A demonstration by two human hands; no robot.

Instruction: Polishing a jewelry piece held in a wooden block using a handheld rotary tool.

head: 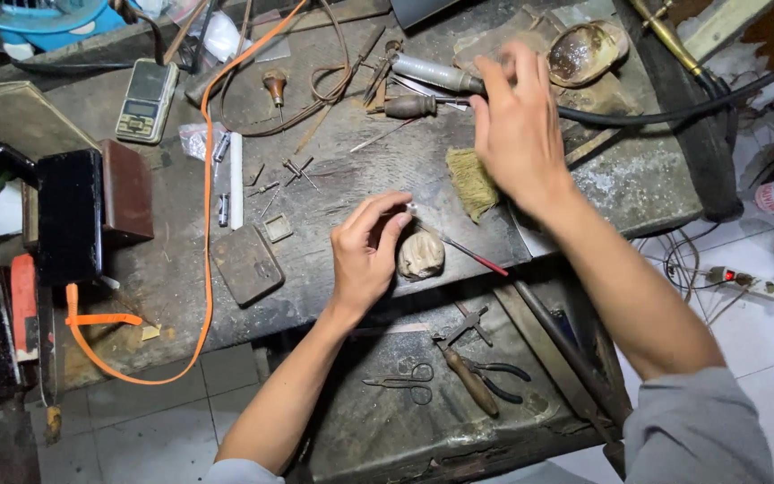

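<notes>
On workbench, left hand (pixel 366 254) pinching maybe ring (pixel 410 209), right hand (pixel 514 121) gripping handpiece (pixel 434 73)

Scarred, matt, grimy wooden workbench (pixel 333 193); dull grey metal handpiece (pixel 432 72) on smooth black rubbery hose (pixel 656 112); coarse straw-coloured bristle brush (pixel 472 182); glossy orange plastic cord (pixel 207 206); tarnished steel scissors (pixel 402 380); worn wooden-handled awl (pixel 274 87).
</notes>
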